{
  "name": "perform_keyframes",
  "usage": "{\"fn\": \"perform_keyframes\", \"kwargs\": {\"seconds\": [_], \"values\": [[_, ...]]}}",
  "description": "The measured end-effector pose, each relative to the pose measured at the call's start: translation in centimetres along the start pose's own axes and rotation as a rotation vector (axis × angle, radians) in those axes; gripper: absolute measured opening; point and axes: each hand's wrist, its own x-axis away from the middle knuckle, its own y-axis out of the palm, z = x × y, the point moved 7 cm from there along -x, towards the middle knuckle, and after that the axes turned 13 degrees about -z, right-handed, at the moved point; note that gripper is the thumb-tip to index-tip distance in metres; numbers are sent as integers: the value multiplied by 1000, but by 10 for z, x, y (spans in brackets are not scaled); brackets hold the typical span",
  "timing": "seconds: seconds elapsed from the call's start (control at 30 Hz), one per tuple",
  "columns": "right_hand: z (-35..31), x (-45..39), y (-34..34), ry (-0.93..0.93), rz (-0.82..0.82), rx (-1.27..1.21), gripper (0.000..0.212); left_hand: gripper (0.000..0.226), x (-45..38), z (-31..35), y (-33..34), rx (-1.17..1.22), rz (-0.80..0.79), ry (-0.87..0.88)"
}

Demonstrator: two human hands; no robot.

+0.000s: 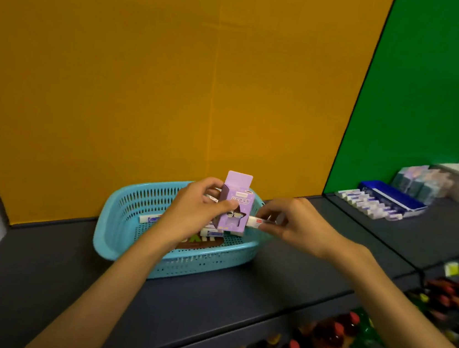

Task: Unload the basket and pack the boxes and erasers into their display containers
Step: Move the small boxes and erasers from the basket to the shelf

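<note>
The left hand (197,210) holds an upright purple box (234,206) above the blue basket (129,228), fingers (220,206) curled round its side. The right hand (294,225) pinches a small white eraser (255,222) just right of the box, above the basket's right rim. More erasers (150,218) lie inside the basket. The display containers (393,197) sit well to the basket's right on the shelf (280,290). Carrying both at once is likely the risk: the eraser's light pinch could slip, or the goods could land in the wrong container.
</note>
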Motion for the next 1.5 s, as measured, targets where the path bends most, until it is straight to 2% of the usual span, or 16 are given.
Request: {"fn": "perform_keyframes", "kwargs": {"seconds": [0.3,0.5,0.7,0.87,1.17,1.5], "values": [[93,112,-16,236,13,45,17,27,-38,30,118,-35,-201,80],[164,204,-27,310,39,5,13,27,-60,49,220,-5,-244,76],[239,282,-37,296,91,-37,10,22,-73,67,319,53,-224,69],[291,323,-42,282,110,-62,9,29,-90,79,365,96,-132,71],[350,329,-23,206,86,-52,8,33,-128,73,390,86,44,21],[424,253,-31,132,67,90,17,34,-208,41,405,171,228,-4]]}}
